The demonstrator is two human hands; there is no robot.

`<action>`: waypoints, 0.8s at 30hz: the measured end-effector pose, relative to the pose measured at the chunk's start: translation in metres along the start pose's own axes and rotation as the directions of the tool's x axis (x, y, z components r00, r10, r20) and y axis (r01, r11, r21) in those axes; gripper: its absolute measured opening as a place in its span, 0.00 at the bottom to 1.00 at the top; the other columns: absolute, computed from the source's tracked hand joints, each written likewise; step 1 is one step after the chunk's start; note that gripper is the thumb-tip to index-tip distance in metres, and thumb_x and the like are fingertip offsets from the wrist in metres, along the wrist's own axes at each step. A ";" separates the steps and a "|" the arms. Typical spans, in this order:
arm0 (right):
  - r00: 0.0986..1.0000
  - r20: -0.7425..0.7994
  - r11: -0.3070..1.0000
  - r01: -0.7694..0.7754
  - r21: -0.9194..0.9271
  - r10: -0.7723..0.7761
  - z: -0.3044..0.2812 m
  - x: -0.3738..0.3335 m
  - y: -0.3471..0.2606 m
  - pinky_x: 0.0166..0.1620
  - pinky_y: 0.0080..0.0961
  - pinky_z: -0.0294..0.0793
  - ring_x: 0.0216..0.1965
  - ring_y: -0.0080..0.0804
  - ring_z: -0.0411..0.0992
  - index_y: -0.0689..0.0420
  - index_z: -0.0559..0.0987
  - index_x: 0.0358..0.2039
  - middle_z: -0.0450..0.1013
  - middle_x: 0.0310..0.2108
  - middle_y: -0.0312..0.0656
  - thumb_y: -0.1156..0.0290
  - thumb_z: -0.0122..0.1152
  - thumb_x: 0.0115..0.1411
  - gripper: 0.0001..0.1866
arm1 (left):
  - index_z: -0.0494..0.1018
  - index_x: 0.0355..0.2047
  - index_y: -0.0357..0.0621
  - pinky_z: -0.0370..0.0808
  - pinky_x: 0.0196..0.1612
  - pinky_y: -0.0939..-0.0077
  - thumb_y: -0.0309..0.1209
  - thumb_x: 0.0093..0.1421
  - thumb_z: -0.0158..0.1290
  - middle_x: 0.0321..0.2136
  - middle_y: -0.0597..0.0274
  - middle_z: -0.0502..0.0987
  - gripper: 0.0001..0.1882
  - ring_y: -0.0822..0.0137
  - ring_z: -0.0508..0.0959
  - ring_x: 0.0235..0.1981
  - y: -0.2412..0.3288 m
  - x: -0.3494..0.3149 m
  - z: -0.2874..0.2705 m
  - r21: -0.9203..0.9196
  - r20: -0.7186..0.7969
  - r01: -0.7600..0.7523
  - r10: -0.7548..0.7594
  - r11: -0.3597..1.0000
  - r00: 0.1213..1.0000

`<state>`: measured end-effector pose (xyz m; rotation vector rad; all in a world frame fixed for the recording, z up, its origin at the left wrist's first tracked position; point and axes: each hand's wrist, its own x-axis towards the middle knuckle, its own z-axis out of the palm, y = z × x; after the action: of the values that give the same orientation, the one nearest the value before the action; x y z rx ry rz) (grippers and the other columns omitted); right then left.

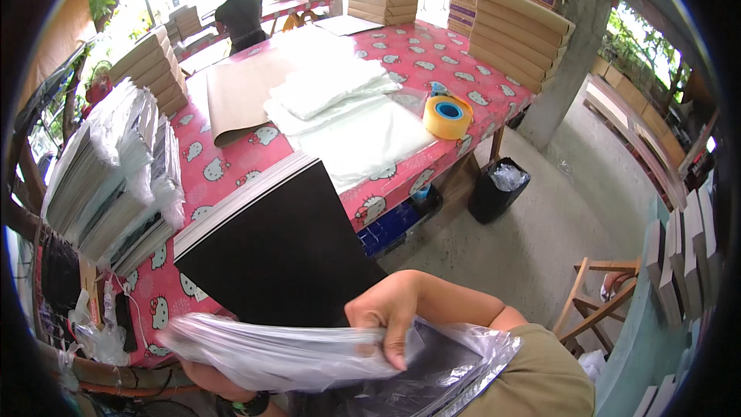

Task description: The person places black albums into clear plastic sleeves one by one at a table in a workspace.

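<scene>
At the lower edge I hold a clear plastic bag (pixel 309 355) with something dark and flat inside, partly resting against my lap. My right hand (pixel 390 320) is closed on the bag's upper edge, thumb pointing down. Most of my left hand (pixel 204 374) is covered by the blurred left end of the bag; it wraps around that end, and a dark band circles the wrist. Just beyond the bag, on the table, lies a thick stack of sheets with a black top (pixel 270 247). Flat clear plastic bags (pixel 347 131) are piled farther back.
The table has a pink patterned cover (pixel 212 158). Plastic-wrapped stacks (pixel 108 162) stand at left, brown packages (pixel 517 35) at right. A tape roll (pixel 448 116) sits by the edge, above a black bin (pixel 498 193). A wooden stool (pixel 598 297) stands lower right; another person (pixel 241 15) is far back.
</scene>
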<state>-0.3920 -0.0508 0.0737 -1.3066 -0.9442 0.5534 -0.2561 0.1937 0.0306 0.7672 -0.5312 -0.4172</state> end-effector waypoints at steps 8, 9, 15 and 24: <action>0.387 -0.824 0.343 0.905 0.252 -0.415 -0.018 -0.028 -0.009 0.33 0.28 0.72 0.30 0.31 0.71 0.58 0.71 0.39 0.71 0.28 0.42 0.53 0.42 0.58 0.21 | 0.62 0.46 0.36 0.70 0.42 0.63 0.45 0.52 0.49 0.36 0.47 0.70 0.28 0.53 0.72 0.37 -0.031 0.013 -0.010 0.004 0.907 0.130 -0.058 0.992 0.416; 0.510 -0.647 0.284 0.858 0.427 -0.567 -0.022 -0.030 -0.004 0.35 0.30 0.72 0.31 0.34 0.71 0.59 0.71 0.40 0.71 0.29 0.44 0.49 0.43 0.57 0.24 | 0.62 0.46 0.36 0.69 0.41 0.64 0.43 0.51 0.49 0.34 0.48 0.70 0.27 0.54 0.72 0.36 -0.025 0.012 -0.009 -0.106 0.884 0.242 -0.020 0.965 0.468; 0.996 0.067 0.997 -0.060 -0.046 0.064 -0.012 -0.015 0.006 0.36 0.30 0.69 0.30 0.36 0.71 0.66 0.73 0.36 0.73 0.31 0.48 0.65 0.69 0.40 0.24 | 0.62 0.46 0.38 0.68 0.36 0.71 0.36 0.48 0.54 0.26 0.59 0.70 0.26 0.64 0.71 0.31 0.043 0.000 -0.032 -0.283 0.421 0.201 -0.067 0.938 0.904; 0.197 -0.892 0.490 -0.778 -0.394 -0.406 -0.063 -0.032 -0.038 0.39 0.23 0.62 0.25 0.29 0.68 0.55 0.73 0.43 0.70 0.20 0.40 0.71 0.54 0.47 0.19 | 0.67 0.44 0.41 0.64 0.40 0.77 0.31 0.45 0.56 0.23 0.69 0.67 0.23 0.71 0.68 0.28 0.024 0.070 0.007 0.884 -0.059 -0.158 0.440 0.440 0.896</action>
<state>-0.3626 -0.1197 0.1025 -2.2919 0.3203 -0.7978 -0.2012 0.1686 0.0736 1.6671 -0.5853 0.3853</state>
